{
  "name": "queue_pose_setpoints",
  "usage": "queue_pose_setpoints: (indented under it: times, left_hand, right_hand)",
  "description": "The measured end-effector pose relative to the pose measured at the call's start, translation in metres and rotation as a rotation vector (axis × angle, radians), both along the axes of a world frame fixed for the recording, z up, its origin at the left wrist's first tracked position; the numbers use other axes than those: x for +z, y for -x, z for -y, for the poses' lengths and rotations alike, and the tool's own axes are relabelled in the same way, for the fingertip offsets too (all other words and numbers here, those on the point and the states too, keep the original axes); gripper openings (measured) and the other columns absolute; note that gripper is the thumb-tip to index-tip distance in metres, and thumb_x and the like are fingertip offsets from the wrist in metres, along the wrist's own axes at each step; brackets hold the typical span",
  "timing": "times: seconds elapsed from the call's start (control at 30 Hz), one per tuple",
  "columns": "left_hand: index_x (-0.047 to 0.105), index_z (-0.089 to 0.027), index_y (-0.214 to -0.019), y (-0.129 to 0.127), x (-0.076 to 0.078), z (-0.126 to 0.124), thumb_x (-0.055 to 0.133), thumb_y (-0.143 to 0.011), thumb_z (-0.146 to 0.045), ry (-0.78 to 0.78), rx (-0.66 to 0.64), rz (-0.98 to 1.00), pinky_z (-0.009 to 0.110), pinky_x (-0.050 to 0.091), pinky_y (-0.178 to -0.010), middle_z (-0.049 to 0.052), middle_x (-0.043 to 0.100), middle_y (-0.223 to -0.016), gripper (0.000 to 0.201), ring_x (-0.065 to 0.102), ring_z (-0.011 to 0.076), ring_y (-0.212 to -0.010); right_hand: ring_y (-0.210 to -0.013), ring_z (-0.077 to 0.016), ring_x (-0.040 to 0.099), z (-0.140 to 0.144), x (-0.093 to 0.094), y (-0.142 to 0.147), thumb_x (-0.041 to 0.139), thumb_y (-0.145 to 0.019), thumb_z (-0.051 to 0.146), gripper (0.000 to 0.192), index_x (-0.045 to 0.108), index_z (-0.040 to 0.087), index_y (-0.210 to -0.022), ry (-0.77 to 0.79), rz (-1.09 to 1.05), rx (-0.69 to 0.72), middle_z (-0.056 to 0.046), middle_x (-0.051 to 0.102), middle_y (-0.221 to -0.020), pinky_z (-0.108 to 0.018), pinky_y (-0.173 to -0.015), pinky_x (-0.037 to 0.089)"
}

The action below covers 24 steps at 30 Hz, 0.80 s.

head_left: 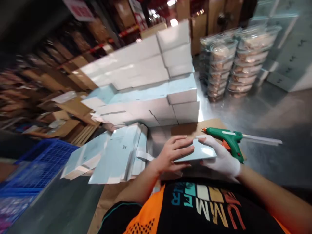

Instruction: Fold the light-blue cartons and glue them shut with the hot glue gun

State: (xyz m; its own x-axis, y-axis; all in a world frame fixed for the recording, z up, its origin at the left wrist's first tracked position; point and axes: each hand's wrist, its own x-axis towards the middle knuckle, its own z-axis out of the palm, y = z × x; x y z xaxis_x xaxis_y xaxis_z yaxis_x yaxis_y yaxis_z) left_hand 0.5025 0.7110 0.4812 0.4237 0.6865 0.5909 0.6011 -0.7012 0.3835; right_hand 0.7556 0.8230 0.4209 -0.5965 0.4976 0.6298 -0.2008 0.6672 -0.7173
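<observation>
Close to the near edge of the metallic tabletop [270, 126], just in front of the person's black and orange shirt [202, 204], a light-blue box [201, 151] is held between both hands. The bare left hand [176, 151] is clamped on the box's left end, its fingers spread across the top; the right hand [223, 156], in a white glove that leaves fingertips uncovered, is closed around the opposite end. Just beyond the glove, farther from the near edge, a green glue gun [225, 134] lies on its side partly over a brown cardboard sheet [214, 123], its orange tip turned left and a white glue stick [264, 139] jutting from its rear toward the tabletop's right edge. Toward the far edge, white and pale-blue boxes [146, 71] are stacked in stepped rows, and to their right two columns of clear-wrapped packages [251, 60] stand side by side. More pale cartons [294, 45] with small dark marks rise toward the far right corner. On the left side, near the left forearm, a leaning pile of light-blue cartons [117, 152] lies with edges overlapping. Past the left edge sits a blue mesh crate [45, 162].
</observation>
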Motion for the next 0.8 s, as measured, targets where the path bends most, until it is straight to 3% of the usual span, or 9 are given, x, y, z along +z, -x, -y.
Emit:
queue_pose_setpoints:
  times: [0.1, 0.17, 0.27, 0.33, 0.47, 0.57, 0.67, 0.73, 0.8]
  left_hand:
    - [0.039, -0.032, -0.168, 0.003, -0.031, -0.001, 0.099, -0.064, -0.067, 0.026, 0.254, 0.457, 0.068, 0.038, -0.127, 0.026, 0.040, -0.174, 0.125, 0.045, 0.0452, -0.158]
    - [0.035, -0.031, -0.169, 0.001, -0.050, 0.000, 0.101, -0.052, -0.073, 0.231, 0.340, 0.764, 0.066, 0.043, -0.123, 0.027, 0.041, -0.171, 0.141, 0.049, 0.0470, -0.154]
    - [0.054, -0.026, -0.152, -0.010, -0.061, 0.008, 0.105, -0.051, -0.066, 0.589, 0.291, 1.062, 0.054, 0.055, -0.108, 0.019, 0.068, -0.143, 0.120, 0.066, 0.0409, -0.133]
    - [0.064, -0.023, -0.135, -0.014, -0.053, 0.017, 0.106, -0.054, -0.058, 0.610, 0.285, 1.205, 0.045, 0.058, -0.099, 0.012, 0.076, -0.122, 0.098, 0.073, 0.0342, -0.117]
    - [0.072, -0.021, -0.113, 0.020, 0.001, 0.026, 0.104, -0.056, -0.059, 0.455, 0.448, 1.414, 0.038, 0.062, -0.074, 0.008, 0.079, -0.100, 0.076, 0.076, 0.0271, -0.088]
    - [0.070, -0.022, -0.111, 0.083, 0.065, 0.016, 0.099, -0.064, -0.064, 0.249, 0.601, 1.413, 0.034, 0.061, -0.061, 0.007, 0.079, -0.099, 0.070, 0.074, 0.0239, -0.079]
    - [0.065, -0.019, -0.112, 0.158, 0.130, -0.004, 0.073, -0.093, -0.074, 0.161, 0.806, 1.360, 0.029, 0.059, -0.059, 0.004, 0.071, -0.087, 0.059, 0.066, 0.0167, -0.069]
    - [0.061, -0.017, -0.114, 0.200, 0.161, -0.019, 0.053, -0.102, -0.078, 0.161, 0.929, 1.368, 0.025, 0.059, -0.063, 0.002, 0.064, -0.084, 0.062, 0.062, 0.0132, -0.068]
    - [0.057, -0.016, -0.130, 0.229, 0.176, -0.029, 0.047, -0.107, -0.074, 0.182, 0.988, 1.420, 0.027, 0.062, -0.070, 0.005, 0.065, -0.094, 0.063, 0.066, 0.0149, -0.076]
  right_hand:
    - [-0.116, -0.0308, 0.076, -0.010, 0.008, 0.000, 0.085, -0.089, 0.050, 0.048, 0.069, 0.031, -0.130, 0.093, -0.027, -0.233, -0.010, 0.073, -0.130, -0.045, -0.104, 0.065]
    - [-0.106, -0.0318, 0.078, -0.016, 0.015, 0.004, 0.085, -0.085, 0.061, 0.054, 0.068, 0.033, -0.128, 0.274, -0.078, -0.403, -0.010, 0.075, -0.127, -0.047, -0.097, 0.067]
    - [-0.105, -0.0347, 0.078, -0.019, 0.027, 0.014, 0.087, -0.077, 0.072, 0.074, 0.063, 0.035, -0.138, 0.470, -0.151, -0.427, -0.011, 0.073, -0.135, -0.049, -0.095, 0.068]
    - [-0.114, -0.0366, 0.077, -0.019, 0.032, 0.020, 0.085, -0.080, 0.073, 0.090, 0.053, 0.036, -0.155, 0.490, -0.161, -0.316, -0.013, 0.071, -0.143, -0.051, -0.098, 0.068]
    - [-0.127, -0.0352, 0.074, -0.023, 0.024, 0.020, 0.080, -0.087, 0.070, 0.097, 0.034, 0.041, -0.168, 0.397, -0.142, -0.110, -0.015, 0.059, -0.161, -0.051, -0.105, 0.065]
    - [-0.120, -0.0343, 0.078, -0.030, 0.008, 0.009, 0.080, -0.088, 0.064, 0.079, 0.050, 0.034, -0.155, 0.364, 0.017, -0.134, -0.018, 0.058, -0.162, -0.050, -0.104, 0.066]
    - [-0.112, -0.0345, 0.080, -0.032, -0.004, -0.002, 0.074, -0.090, 0.064, 0.070, 0.058, 0.026, -0.146, 0.370, 0.192, -0.180, -0.020, 0.066, -0.152, -0.050, -0.099, 0.069]
    - [-0.112, -0.0345, 0.080, -0.030, -0.010, -0.006, 0.072, -0.090, 0.064, 0.071, 0.059, 0.023, -0.146, 0.359, 0.263, -0.200, -0.020, 0.070, -0.147, -0.051, -0.101, 0.068]
    - [-0.113, -0.0352, 0.079, -0.027, -0.014, -0.010, 0.070, -0.088, 0.066, 0.074, 0.060, 0.021, -0.146, 0.351, 0.307, -0.222, -0.020, 0.070, -0.146, -0.053, -0.103, 0.067]
